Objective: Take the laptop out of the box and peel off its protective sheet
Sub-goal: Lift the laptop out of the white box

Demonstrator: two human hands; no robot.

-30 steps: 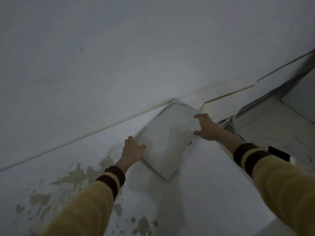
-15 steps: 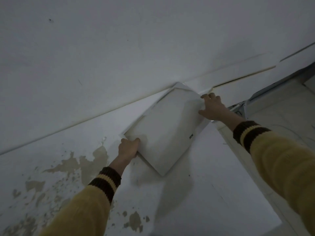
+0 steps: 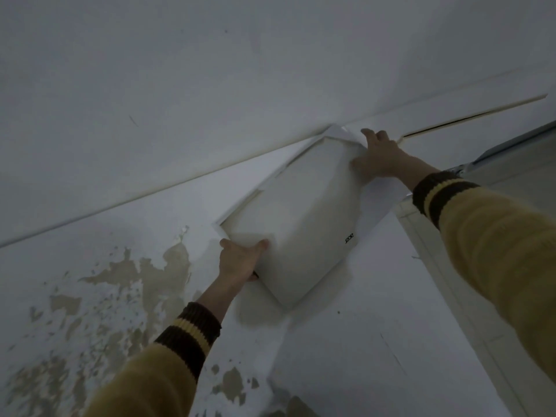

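Observation:
A flat white laptop box [image 3: 304, 218] with a small dark logo near its right edge lies slanted on a white surface, its far corner against the wall. My left hand [image 3: 240, 258] grips the box's near-left edge, thumb on top. My right hand [image 3: 377, 156] presses on the far-right corner, fingers spread over the edge. A thin white sheet or flap [image 3: 341, 133] shows at the far corner and along the box's edges. The laptop itself is hidden.
The white surface [image 3: 361, 341] has peeled, stained patches [image 3: 129, 284] at the left. A white wall [image 3: 210, 85] rises right behind the box. At the right is a step down with a pale ledge [image 3: 469, 296] and a metal rail [image 3: 511, 145].
Both hands have shifted along the box: the left to the near-left edge, the right up to the far corner. The view has moved closer, and the sheet now shows around the box.

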